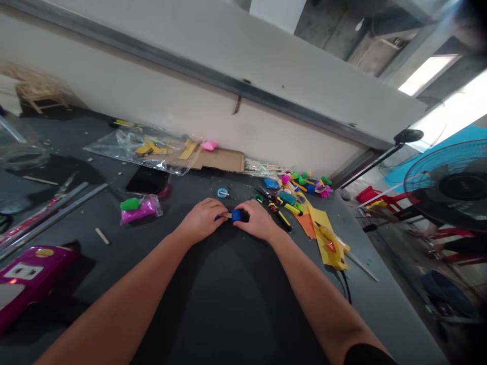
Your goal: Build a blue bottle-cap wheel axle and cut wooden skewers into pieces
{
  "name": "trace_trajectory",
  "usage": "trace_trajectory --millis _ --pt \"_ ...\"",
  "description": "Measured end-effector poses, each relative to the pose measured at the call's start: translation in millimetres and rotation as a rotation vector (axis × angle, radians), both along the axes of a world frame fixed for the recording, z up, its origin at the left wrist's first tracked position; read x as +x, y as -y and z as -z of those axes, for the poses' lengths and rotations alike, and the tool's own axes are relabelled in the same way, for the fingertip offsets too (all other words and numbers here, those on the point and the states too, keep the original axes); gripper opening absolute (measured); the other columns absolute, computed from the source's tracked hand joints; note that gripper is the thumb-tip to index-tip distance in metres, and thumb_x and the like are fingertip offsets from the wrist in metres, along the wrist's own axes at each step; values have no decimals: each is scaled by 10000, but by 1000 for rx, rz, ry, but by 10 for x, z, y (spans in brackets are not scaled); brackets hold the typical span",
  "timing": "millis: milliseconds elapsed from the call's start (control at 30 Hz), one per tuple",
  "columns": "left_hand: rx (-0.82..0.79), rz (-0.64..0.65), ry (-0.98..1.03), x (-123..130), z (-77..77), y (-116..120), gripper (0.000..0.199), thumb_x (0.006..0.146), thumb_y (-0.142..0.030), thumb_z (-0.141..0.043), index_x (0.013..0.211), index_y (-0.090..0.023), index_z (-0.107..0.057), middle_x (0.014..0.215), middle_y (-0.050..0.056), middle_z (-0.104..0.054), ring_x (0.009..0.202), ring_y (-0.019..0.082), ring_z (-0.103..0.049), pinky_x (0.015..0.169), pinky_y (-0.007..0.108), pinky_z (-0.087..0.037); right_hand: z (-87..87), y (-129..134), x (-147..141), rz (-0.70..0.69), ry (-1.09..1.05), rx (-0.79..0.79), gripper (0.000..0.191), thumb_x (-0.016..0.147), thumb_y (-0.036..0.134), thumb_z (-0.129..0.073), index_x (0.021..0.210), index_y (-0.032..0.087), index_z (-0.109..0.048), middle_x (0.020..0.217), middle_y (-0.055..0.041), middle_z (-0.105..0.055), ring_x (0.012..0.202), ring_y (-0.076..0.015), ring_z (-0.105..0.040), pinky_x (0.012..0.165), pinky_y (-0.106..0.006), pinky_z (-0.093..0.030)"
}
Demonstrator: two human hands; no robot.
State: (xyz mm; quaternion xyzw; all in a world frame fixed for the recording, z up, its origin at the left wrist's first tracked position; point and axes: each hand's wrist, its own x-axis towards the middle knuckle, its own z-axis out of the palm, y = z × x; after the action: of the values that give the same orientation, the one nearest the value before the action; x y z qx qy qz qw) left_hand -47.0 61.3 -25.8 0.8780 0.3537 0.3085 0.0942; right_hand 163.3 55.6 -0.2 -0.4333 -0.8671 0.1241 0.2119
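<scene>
Near the table's middle, my left hand (203, 220) is closed in a pinch on a short wooden stick (227, 215) with a bit of blue by its fingertips. My right hand (258, 220) curls its fingers around a small blue rounded piece (236, 215), which the stick's other end meets. Whether the blue piece is clay or a roll of tape I cannot tell. Just beyond the hands lies a light blue ring (222, 193) with a small stick across it. Black-handled pliers (265, 194) and a yellow-black cutter (279, 215) rest right of my right hand.
A yellow glue gun (335, 246) lies on yellow sheets at the right, its cord trailing. Behind it are several colourful clay pieces (304, 182). Left are a bagged pink-and-green clay lump (139, 209), a phone (147, 181), metal bars (57, 218) and a purple power strip (36, 279).
</scene>
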Motion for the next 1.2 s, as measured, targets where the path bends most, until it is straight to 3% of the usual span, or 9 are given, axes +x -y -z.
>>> trace_trajectory --millis 567,900,967,1067,1200 --pt "-49 -17 82 20 72 -31 155 830 -190 -534 920 -186 -661 1019 63 -682 1049 210 -583 931 393 -461 30 11 -87 66 -100 -49 309 657 247 -765 924 182 -625 823 -27 -611 784 -170 -524 709 -294 -412" --pt "-80 -3 76 19 78 -29 156 830 -210 -530 926 -199 -653 1060 65 -664 1101 218 -551 978 422 -416 81 3 -75 69 -126 -56 310 665 258 -744 938 189 -614 867 -32 -625 839 -185 -543 745 -308 -428" --pt "-97 -15 74 11 20 -3 232 806 -247 -571 1027 -203 -626 1121 76 -635 1146 235 -515 995 439 -394 93 -3 -64 54 -129 -54 327 678 249 -726 975 195 -600 919 -40 -626 884 -193 -542 773 -319 -427" --pt "-132 -49 42 -64 -108 21 544 726 -344 -661 1227 -197 -509 1272 106 -540 1236 275 -418 1036 473 -329 102 -11 -35 23 -148 -68 469 671 258 -728 1100 200 -546 1027 -58 -610 953 -205 -532 822 -342 -421" --pt "-292 -116 -80 -272 -229 -25 737 629 -392 -714 1279 -166 -451 1313 136 -483 1230 298 -407 1020 442 -343 82 -8 5 13 -143 -86 535 660 275 -735 1143 193 -519 1037 -71 -587 977 -209 -513 843 -353 -412"
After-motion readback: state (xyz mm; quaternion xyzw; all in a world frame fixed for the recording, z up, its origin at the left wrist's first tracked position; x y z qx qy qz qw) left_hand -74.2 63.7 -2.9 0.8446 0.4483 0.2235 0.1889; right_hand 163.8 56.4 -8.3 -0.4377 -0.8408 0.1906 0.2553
